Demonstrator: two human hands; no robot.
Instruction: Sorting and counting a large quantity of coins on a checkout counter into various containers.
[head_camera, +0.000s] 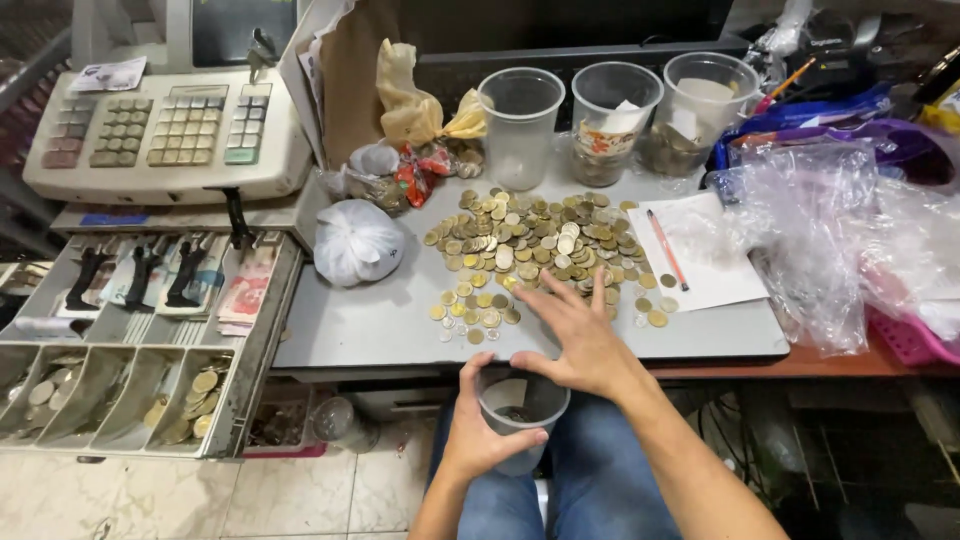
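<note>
Head view: left hand (478, 430) fingers clasped round plastic cup (520, 408), right hand (580, 335) fingers spread flat over coins (530, 245).

Showing as shiny metal, gold and silver toned: coins (530, 245). Appearing as clear, slightly cloudy smooth plastic: cup (520, 405) held in left hand (480, 425). Presenting a matt, smooth grey surface: bench (380, 320). Reading as matt white paper: sheet (705, 255). Looking thin, glossy, crinkled: plastic bags (810, 230). Showing matt beige plastic: cash register (170, 130).
</note>
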